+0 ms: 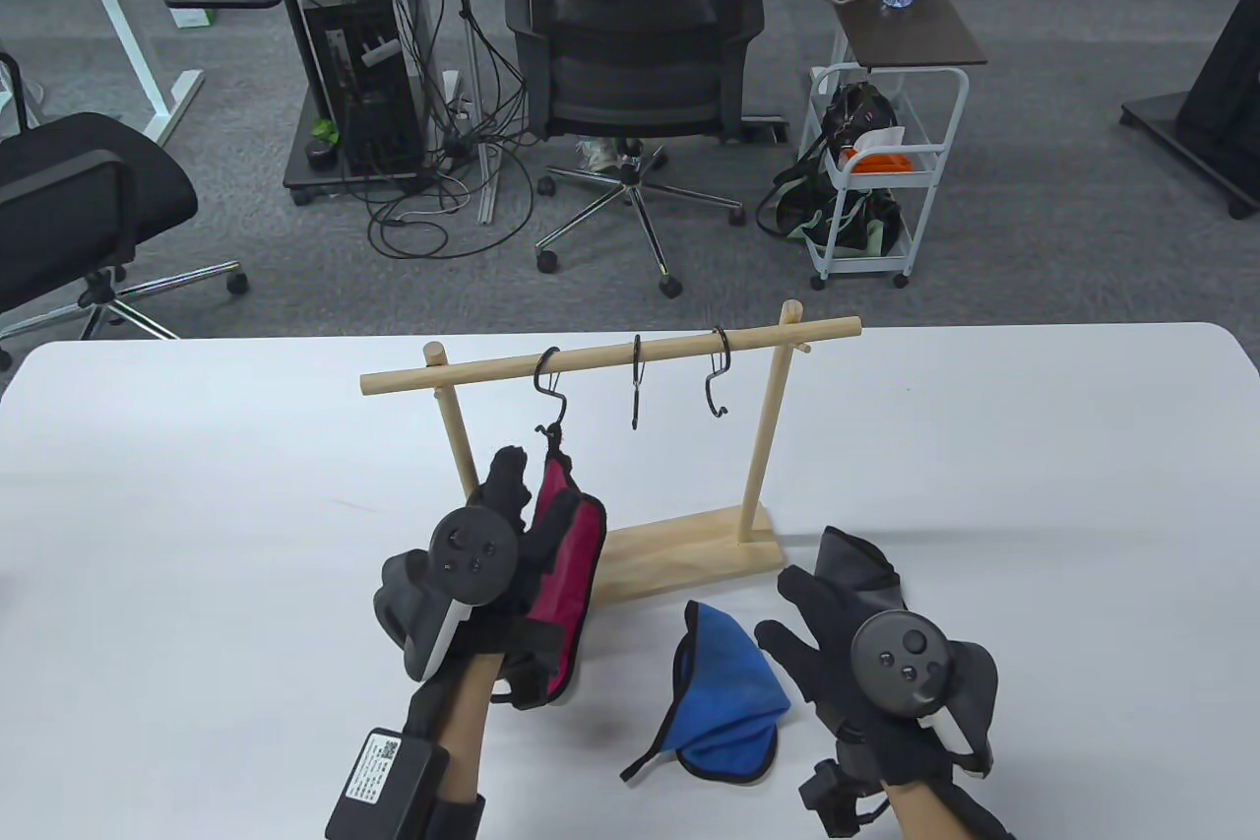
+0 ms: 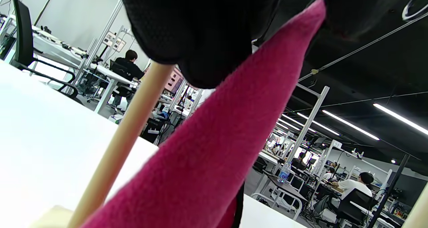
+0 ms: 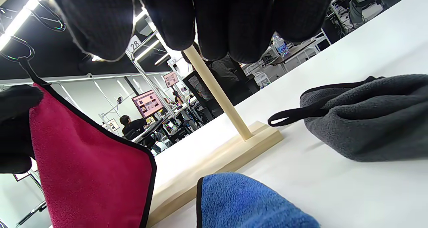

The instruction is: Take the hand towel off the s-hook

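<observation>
A red hand towel (image 1: 571, 574) with black trim hangs by its loop from the leftmost S-hook (image 1: 551, 392) on a wooden rail (image 1: 610, 354). My left hand (image 1: 507, 525) grips the towel near its top; it fills the left wrist view (image 2: 214, 147) and also shows in the right wrist view (image 3: 90, 167). Two empty S-hooks (image 1: 636, 382) (image 1: 719, 372) hang further right. My right hand (image 1: 837, 623) lies open, fingers spread, on the table between a blue towel (image 1: 724, 692) and a grey towel (image 1: 861, 564).
The rack's wooden base (image 1: 679, 549) and two posts (image 1: 763, 446) stand mid-table. The blue towel (image 3: 247, 204) and grey towel (image 3: 367, 114) lie in front of the rack. The white table (image 1: 197, 505) extends both sides. Office chairs and a cart stand beyond its far edge.
</observation>
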A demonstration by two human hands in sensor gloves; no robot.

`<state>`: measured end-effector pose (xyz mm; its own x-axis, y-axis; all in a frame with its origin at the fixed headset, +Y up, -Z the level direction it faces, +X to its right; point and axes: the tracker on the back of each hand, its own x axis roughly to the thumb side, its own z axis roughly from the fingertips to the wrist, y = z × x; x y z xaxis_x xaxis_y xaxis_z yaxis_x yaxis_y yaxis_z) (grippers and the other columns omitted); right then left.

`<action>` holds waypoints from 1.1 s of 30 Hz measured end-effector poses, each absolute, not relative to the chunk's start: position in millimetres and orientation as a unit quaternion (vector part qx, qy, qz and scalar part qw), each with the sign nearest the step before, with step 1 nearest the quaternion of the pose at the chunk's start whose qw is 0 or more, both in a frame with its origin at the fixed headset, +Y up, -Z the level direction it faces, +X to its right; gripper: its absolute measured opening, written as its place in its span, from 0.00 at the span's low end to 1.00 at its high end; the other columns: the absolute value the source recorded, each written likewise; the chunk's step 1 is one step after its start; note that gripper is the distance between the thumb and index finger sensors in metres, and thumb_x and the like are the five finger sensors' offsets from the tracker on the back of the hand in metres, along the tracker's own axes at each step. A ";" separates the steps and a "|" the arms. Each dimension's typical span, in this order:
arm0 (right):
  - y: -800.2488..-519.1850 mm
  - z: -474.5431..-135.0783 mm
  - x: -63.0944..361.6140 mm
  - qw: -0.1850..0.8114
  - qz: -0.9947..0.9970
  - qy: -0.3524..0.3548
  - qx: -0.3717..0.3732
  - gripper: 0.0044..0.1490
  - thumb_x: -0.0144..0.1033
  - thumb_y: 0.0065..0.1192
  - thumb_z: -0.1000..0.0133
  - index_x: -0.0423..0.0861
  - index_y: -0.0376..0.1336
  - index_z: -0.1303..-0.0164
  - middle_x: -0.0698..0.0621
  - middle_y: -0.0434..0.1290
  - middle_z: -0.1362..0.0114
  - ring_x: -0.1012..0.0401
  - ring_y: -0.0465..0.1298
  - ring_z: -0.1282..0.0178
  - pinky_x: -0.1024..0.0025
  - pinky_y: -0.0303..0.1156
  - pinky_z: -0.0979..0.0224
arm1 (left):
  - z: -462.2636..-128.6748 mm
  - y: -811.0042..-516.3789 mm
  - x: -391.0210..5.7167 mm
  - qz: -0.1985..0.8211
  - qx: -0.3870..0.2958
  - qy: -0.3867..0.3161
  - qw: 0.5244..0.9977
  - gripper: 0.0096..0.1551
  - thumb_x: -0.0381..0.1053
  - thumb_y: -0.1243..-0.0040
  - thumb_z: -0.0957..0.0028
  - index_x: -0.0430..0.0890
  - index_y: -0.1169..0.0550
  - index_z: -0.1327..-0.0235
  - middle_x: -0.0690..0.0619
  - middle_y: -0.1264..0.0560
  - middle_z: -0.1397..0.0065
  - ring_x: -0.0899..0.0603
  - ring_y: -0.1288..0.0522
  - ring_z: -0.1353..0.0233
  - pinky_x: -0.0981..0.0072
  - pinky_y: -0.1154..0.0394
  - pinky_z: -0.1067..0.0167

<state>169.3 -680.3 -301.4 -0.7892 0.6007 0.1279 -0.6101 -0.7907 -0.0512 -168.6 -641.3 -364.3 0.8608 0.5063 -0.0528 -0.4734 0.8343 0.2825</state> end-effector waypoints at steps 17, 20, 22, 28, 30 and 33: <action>-680.1 -301.6 170.6 0.324 0.944 -0.044 0.051 0.40 0.54 0.62 0.34 0.46 0.58 0.16 0.35 0.63 0.16 0.39 0.68 0.22 0.40 0.62 0.21 | -365.2 -637.8 -167.4 0.260 0.154 0.058 0.951 0.24 0.59 0.40 0.37 0.52 0.22 0.32 0.55 0.14 0.46 0.51 0.12 0.54 0.64 0.17 0.52; -680.0 -301.4 170.5 0.324 0.944 -0.044 0.052 0.40 0.54 0.62 0.34 0.46 0.58 0.16 0.35 0.63 0.16 0.40 0.68 0.22 0.40 0.62 0.21 | -360.5 -633.8 -168.9 0.270 0.160 0.053 0.948 0.24 0.59 0.40 0.38 0.52 0.21 0.33 0.55 0.14 0.46 0.51 0.12 0.54 0.64 0.17 0.52; -679.9 -301.5 170.5 0.323 0.944 -0.045 0.052 0.40 0.54 0.62 0.34 0.46 0.58 0.16 0.35 0.63 0.16 0.40 0.68 0.22 0.40 0.62 0.21 | -357.1 -629.7 -170.2 0.264 0.168 0.050 0.949 0.24 0.59 0.40 0.38 0.52 0.21 0.33 0.55 0.14 0.46 0.51 0.12 0.54 0.64 0.17 0.53; -679.8 -301.0 169.9 0.321 0.944 -0.048 0.055 0.40 0.54 0.62 0.34 0.46 0.58 0.16 0.35 0.63 0.16 0.40 0.68 0.22 0.40 0.62 0.21 | -346.4 -615.8 -177.0 0.276 0.179 0.048 0.943 0.24 0.60 0.39 0.38 0.52 0.21 0.33 0.54 0.14 0.47 0.51 0.12 0.55 0.64 0.17 0.53; -679.7 -300.8 169.7 0.321 0.944 -0.049 0.057 0.40 0.54 0.62 0.34 0.46 0.58 0.16 0.35 0.63 0.16 0.39 0.68 0.22 0.40 0.62 0.21 | -343.0 -612.5 -179.7 0.271 0.184 0.049 0.944 0.24 0.60 0.39 0.38 0.51 0.21 0.33 0.55 0.14 0.47 0.51 0.12 0.55 0.64 0.17 0.53; -679.7 -300.4 169.3 0.321 0.944 -0.051 0.059 0.40 0.54 0.62 0.34 0.46 0.58 0.16 0.35 0.63 0.16 0.40 0.68 0.22 0.40 0.62 0.21 | -338.2 -610.0 -183.0 0.268 0.188 0.052 0.944 0.24 0.60 0.39 0.38 0.51 0.21 0.34 0.54 0.14 0.47 0.51 0.12 0.55 0.64 0.17 0.53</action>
